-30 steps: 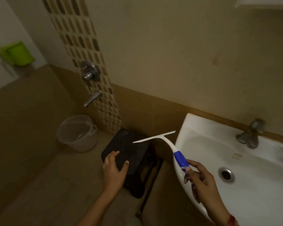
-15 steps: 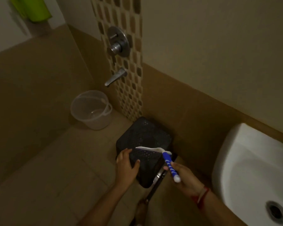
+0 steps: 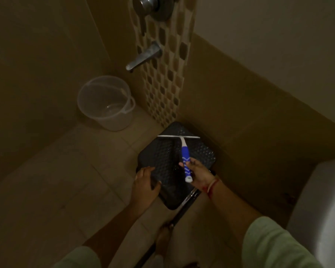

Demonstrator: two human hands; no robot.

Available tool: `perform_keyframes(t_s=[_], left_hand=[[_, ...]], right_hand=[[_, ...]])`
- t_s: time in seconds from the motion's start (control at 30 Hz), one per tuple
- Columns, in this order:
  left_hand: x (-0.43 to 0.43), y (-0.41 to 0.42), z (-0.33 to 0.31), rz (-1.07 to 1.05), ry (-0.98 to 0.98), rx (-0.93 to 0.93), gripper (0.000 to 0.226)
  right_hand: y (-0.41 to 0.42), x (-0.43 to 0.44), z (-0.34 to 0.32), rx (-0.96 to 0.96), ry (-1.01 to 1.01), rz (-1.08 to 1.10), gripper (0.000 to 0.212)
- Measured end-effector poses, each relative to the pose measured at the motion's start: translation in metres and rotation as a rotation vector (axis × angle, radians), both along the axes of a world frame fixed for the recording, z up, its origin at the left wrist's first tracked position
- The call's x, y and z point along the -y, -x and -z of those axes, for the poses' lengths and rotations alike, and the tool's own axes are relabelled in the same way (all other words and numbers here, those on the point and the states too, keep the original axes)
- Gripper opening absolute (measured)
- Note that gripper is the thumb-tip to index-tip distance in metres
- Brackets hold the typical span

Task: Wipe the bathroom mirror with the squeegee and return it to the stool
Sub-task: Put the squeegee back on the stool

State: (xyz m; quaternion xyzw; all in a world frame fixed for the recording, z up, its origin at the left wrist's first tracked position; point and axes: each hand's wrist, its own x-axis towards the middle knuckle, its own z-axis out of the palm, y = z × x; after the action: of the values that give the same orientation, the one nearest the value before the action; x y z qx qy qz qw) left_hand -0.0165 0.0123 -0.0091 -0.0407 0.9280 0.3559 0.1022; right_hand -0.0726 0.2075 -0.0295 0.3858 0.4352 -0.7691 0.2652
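A black perforated stool stands on the floor against the brown wall. The squeegee has a white blade and a blue and white handle; it lies over the stool's top, blade toward the wall. My right hand grips the lower end of the handle. My left hand rests on the stool's near left edge, fingers curled over it. Whether the blade touches the stool top I cannot tell. The mirror is out of view.
A clear plastic bucket stands on the tiled floor at the left, under a metal tap on the mosaic strip. The white sink fills the right edge. A dark rod leans on the floor below the stool.
My right hand carried the squeegee from beside the sink down over the stool. The view dropped toward the floor. My left hand stayed on the stool's edge.
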Motion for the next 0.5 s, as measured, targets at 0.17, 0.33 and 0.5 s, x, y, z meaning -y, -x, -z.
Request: perform_keyframes(t_s=[0.17, 0.33, 0.5], left_hand=[[0.004, 0.005, 0.007, 0.001, -0.003, 0.013, 0.049], [0.002, 0.013, 0.012, 0.015, 0.027, 0.007, 0.050], [-0.001, 0.015, 0.022, 0.046, 0.031, 0.000, 0.050]], right_hand=[[0.005, 0.007, 0.020, -0.011, -0.024, -0.034, 0.040], [-0.004, 0.011, 0.030, 0.012, -0.158, -0.093, 0.028], [-0.020, 0.014, 0.049, 0.030, -0.501, -0.196, 0.010]])
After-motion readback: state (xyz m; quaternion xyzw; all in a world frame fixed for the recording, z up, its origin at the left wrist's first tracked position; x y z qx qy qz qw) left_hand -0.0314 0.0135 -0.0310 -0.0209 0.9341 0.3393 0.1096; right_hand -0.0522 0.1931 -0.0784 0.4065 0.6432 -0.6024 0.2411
